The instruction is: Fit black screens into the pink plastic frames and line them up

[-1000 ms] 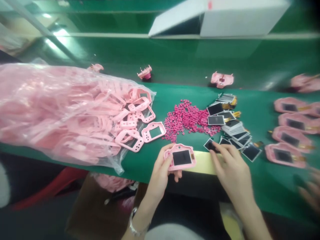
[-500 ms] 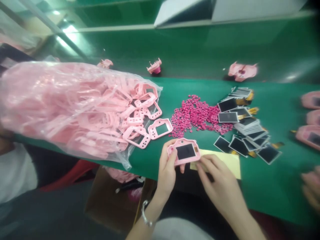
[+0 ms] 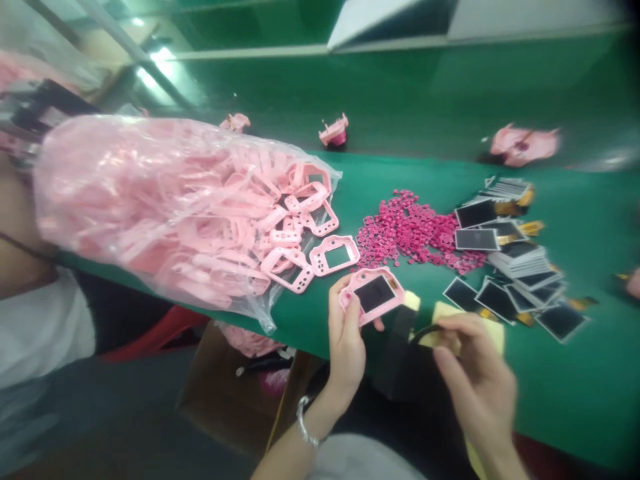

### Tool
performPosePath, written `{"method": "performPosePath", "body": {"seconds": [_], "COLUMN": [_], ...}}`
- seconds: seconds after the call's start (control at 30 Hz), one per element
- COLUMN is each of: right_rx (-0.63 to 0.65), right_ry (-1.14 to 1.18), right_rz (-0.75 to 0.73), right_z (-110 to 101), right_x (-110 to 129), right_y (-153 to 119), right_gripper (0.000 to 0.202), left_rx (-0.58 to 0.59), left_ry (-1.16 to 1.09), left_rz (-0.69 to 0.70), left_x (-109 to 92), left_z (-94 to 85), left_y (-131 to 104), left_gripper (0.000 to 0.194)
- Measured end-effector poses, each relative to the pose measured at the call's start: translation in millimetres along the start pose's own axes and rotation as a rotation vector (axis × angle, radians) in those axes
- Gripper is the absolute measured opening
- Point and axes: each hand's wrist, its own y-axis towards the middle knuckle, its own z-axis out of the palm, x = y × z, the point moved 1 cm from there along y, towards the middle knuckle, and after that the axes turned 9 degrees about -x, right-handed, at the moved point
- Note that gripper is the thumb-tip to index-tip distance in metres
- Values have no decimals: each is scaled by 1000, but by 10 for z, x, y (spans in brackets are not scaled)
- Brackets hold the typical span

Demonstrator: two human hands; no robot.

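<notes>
My left hand holds a pink camera-shaped shell, tilted, with its thumb on the left end. A dark display screen sits in the shell's window. To the right, over a yellow sheet, my right hand is closed in a pinch on a thin black strip, which curves away to the left. A broader black piece hangs at the table edge beside it; blur hides whether the two are joined. Just beyond the shell lie a loose pink shell and a heap of small magenta buttons.
A clear plastic bag full of pink shells covers the left of the green table. Display screens with orange ribbon cables are piled right. Pink parts stand along the back. Below is a cardboard box. Another person's arm shows left.
My right hand has left the shell and moved right and down, now pinching the black strip. The shell, in my left hand, has tilted more. The whole view has shifted.
</notes>
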Motion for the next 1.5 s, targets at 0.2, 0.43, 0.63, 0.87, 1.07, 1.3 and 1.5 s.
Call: {"method": "performPosePath", "body": {"seconds": [0.2, 0.43, 0.63, 0.87, 1.07, 1.3, 1.5], "right_rx": [39, 13, 144, 334, 328, 322, 267], "right_ry": [-301, -235, -196, -328, -361, -392, -469], "right_rz": [-241, -350, -27, -139, -146, -189, -251], "right_z": [57, 145, -200, -226, -216, -215, -162], "right_x": [-46, -97, 320, 470, 462, 466, 462], "right_y": [84, -23, 220, 399, 383, 375, 328], "right_gripper": [10, 17, 11, 19, 19, 19, 14], "left_rx": [-17, 119, 272, 360, 371, 360, 410], "left_ry": [114, 338, 468, 353, 374, 349, 391], "left_rz": [143, 85, 61, -37, -28, -55, -16], "left_x": [-245, -384, -355, -355, -325, -328, -321], "left_z": [-85, -145, -99, -8, -1, 4, -3], "left_y": [45, 70, -23, -112, -129, -141, -163], "left_gripper": [25, 25, 29, 29, 31, 31, 33]}}
